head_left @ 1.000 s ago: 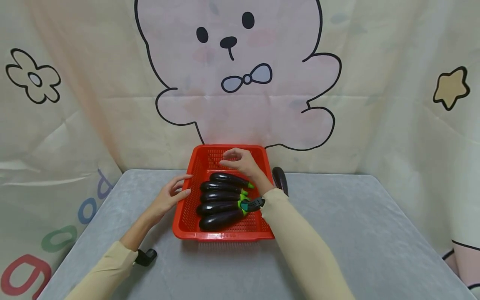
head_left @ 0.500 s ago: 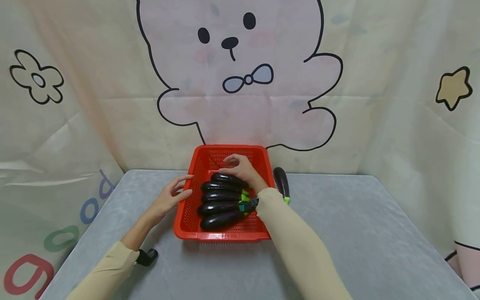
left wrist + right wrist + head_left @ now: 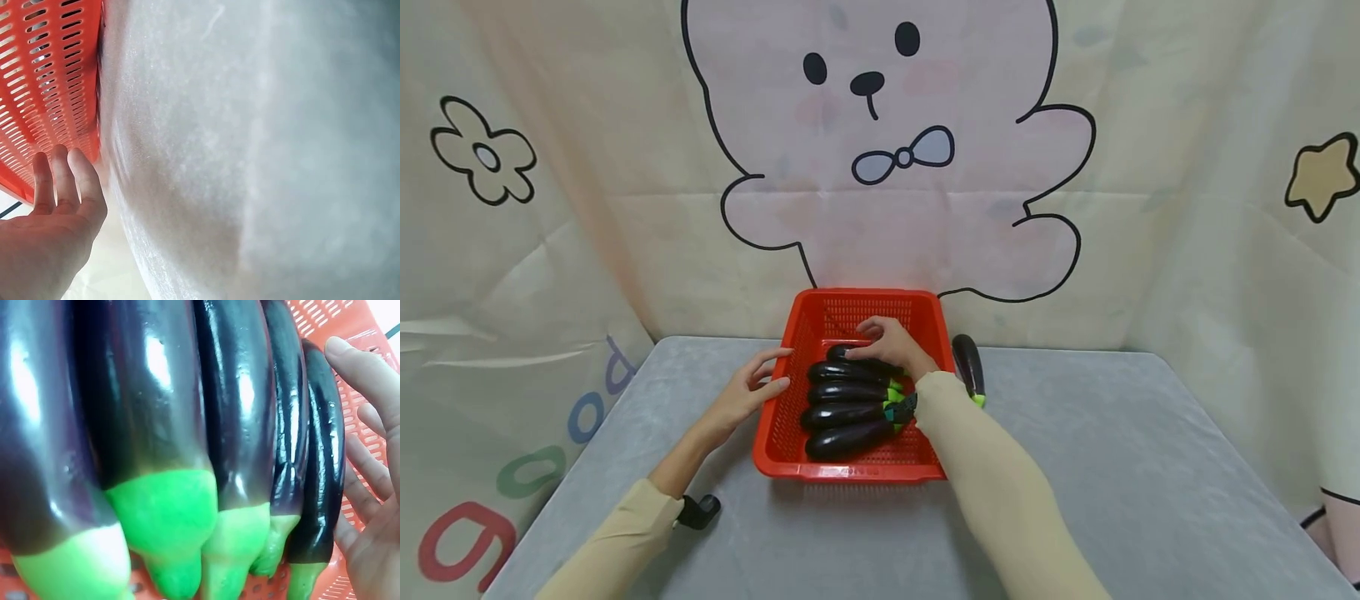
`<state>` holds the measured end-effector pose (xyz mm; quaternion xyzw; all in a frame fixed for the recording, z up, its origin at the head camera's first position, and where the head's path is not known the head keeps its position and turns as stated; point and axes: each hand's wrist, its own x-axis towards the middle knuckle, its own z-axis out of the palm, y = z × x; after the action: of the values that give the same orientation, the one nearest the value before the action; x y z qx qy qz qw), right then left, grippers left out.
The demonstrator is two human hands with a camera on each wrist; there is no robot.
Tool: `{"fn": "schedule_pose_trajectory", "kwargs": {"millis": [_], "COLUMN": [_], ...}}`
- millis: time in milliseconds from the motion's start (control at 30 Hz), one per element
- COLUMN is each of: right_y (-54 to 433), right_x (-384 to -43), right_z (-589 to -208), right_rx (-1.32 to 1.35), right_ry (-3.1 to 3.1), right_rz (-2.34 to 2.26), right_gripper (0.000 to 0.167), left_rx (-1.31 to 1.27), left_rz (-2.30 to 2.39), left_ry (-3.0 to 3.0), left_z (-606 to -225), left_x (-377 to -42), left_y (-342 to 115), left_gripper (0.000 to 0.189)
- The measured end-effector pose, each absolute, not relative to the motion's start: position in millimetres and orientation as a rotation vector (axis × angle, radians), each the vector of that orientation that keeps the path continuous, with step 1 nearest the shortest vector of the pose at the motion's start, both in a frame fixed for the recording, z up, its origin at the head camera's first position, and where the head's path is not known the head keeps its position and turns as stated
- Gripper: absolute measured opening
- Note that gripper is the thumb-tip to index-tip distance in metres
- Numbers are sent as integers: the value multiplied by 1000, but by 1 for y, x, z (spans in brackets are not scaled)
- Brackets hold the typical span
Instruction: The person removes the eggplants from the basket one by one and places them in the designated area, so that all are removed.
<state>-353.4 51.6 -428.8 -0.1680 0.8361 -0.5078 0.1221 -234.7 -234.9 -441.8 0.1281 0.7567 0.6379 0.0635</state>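
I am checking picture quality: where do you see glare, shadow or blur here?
Right wrist: glare streaks on long, glossy dark-purple eggplants; left wrist: grey fabric-like tabletop blurs toward the right; head: soft shadow near the red perforated plastic basket.

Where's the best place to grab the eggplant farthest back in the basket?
The far eggplant is probably best gripped round its middle, from above and behind: it is long and slim, the next eggplant lies close in front, and a gap shows behind it, before the back wall of the basket.
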Motion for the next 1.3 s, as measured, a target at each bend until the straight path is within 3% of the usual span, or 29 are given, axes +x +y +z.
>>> {"fn": "schedule_pose_trajectory", "kwargs": {"millis": [433,833,1300], "right_y": [52,54,51], "right_x": [-356,-353,-351], "right_z": [-434,-433,-432], "right_rx": [-462,-443,-423], "right_ry": [2434,2449,2495], "right_rz": [-1460,-1458,-1454], "right_gripper": [57,32,29], "left_rx": [378,379,385], "left_rz": [1926,1929,1933], "left_ry": [2289,2275,2288], "left_z": [-441,-442,-443], "left_x": [-235,-235,-234], "left_y": [-235,-236,-236], "left_gripper": [55,54,54]}}
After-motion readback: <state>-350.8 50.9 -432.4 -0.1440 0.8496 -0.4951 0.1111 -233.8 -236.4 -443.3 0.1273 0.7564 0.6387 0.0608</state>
